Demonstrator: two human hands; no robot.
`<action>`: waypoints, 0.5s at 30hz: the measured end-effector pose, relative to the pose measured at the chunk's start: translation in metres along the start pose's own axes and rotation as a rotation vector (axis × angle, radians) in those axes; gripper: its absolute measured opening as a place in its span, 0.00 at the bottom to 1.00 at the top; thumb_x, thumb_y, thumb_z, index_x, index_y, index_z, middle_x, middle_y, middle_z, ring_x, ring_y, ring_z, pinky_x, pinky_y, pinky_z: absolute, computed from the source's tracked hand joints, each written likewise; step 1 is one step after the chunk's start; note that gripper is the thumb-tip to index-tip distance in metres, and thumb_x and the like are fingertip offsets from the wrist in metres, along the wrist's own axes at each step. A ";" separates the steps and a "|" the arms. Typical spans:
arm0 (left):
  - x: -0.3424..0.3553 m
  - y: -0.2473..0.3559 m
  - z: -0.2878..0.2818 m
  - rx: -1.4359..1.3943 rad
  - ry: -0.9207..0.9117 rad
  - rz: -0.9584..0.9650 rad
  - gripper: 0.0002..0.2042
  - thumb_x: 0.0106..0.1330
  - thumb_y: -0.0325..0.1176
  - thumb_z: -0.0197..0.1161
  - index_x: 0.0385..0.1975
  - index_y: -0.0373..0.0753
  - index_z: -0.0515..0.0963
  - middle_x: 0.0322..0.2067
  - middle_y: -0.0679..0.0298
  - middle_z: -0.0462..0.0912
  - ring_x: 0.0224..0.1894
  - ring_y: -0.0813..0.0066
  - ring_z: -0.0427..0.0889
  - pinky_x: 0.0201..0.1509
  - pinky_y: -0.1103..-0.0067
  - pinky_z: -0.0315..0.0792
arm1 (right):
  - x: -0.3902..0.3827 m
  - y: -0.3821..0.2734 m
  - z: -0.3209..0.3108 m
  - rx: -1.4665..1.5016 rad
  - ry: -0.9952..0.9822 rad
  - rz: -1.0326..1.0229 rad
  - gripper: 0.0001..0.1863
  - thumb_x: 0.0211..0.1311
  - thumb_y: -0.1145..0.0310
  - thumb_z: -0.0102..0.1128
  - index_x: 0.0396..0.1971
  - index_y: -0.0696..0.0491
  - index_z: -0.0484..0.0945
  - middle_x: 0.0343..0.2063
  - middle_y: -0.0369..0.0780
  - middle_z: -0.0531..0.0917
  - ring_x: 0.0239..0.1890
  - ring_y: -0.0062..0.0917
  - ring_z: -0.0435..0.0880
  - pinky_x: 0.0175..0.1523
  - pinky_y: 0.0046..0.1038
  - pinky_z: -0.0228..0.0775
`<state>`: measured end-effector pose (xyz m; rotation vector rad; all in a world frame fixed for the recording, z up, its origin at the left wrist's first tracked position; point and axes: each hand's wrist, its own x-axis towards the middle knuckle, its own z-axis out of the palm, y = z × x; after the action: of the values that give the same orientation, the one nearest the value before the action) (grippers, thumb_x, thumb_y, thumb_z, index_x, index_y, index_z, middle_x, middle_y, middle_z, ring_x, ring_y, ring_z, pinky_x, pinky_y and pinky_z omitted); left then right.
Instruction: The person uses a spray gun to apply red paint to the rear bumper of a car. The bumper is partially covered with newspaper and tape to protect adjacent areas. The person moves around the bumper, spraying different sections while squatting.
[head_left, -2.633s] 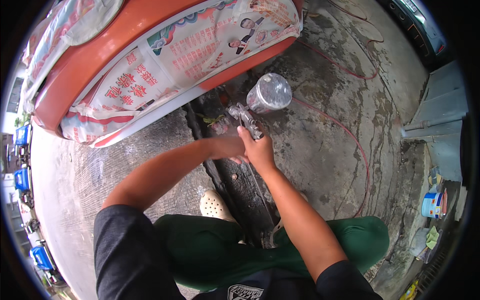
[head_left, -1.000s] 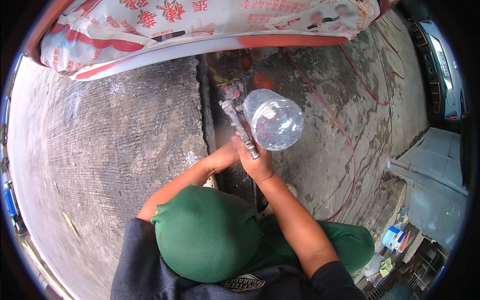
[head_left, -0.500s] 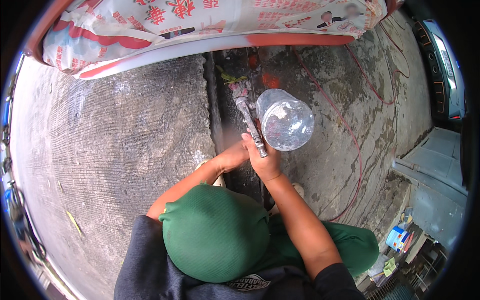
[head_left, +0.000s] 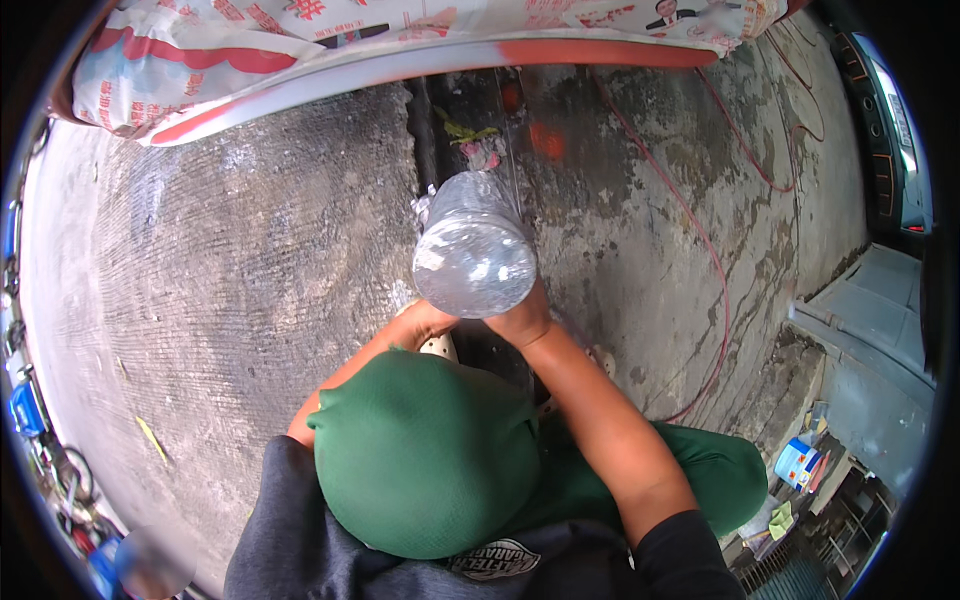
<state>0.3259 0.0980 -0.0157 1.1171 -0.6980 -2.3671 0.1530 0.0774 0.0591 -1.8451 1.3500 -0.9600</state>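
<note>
A paint spray gun, with a round silver cup (head_left: 475, 265) on top, is in front of my knees. The cup's wide end faces up and covers most of the gun's body; a small paint-crusted part (head_left: 422, 205) shows at its left. My right hand (head_left: 522, 318) is closed under the cup's lower right edge, on the gun, its fingers largely hidden. Close by on the left, my left hand (head_left: 427, 318) reaches in under the cup's lower edge, and its fingers are out of sight.
Ahead stands a red and white curved panel (head_left: 420, 65), masked with printed paper (head_left: 200, 55). A red hose (head_left: 690, 215) runs over the concrete at right. Crumpled pink scrap (head_left: 483, 154) and leaves (head_left: 462, 131) lie in a dark groove. A paint can (head_left: 797, 464) stands lower right.
The spray gun has turned and its cup has swung left, over the gun's body and both hands. The right hand has shifted slightly down; the left has moved left.
</note>
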 end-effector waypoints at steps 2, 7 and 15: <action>0.023 -0.017 0.008 0.073 -0.096 0.009 0.18 0.72 0.31 0.66 0.59 0.33 0.79 0.58 0.57 0.81 0.58 0.69 0.78 0.63 0.72 0.74 | -0.016 0.031 -0.017 -0.149 -0.012 -0.006 0.23 0.55 0.61 0.69 0.51 0.53 0.81 0.54 0.49 0.81 0.32 0.47 0.86 0.35 0.43 0.80; 0.015 0.023 0.056 0.343 -0.207 -0.181 0.18 0.71 0.28 0.66 0.59 0.36 0.77 0.46 0.67 0.82 0.49 0.78 0.79 0.55 0.79 0.74 | -0.019 0.046 -0.048 -0.190 -0.046 0.114 0.27 0.51 0.59 0.72 0.51 0.54 0.80 0.50 0.51 0.82 0.31 0.48 0.86 0.35 0.45 0.80; 0.024 -0.028 0.051 0.228 -0.378 -0.125 0.16 0.73 0.26 0.63 0.59 0.33 0.76 0.47 0.66 0.83 0.51 0.78 0.80 0.58 0.77 0.74 | -0.034 0.053 -0.036 0.089 0.074 0.256 0.18 0.52 0.61 0.72 0.41 0.54 0.84 0.35 0.48 0.88 0.34 0.49 0.88 0.37 0.43 0.81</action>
<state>0.2666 0.1192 -0.0180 0.8217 -1.0774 -2.6927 0.0902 0.0932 0.0279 -1.5394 1.5204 -0.9443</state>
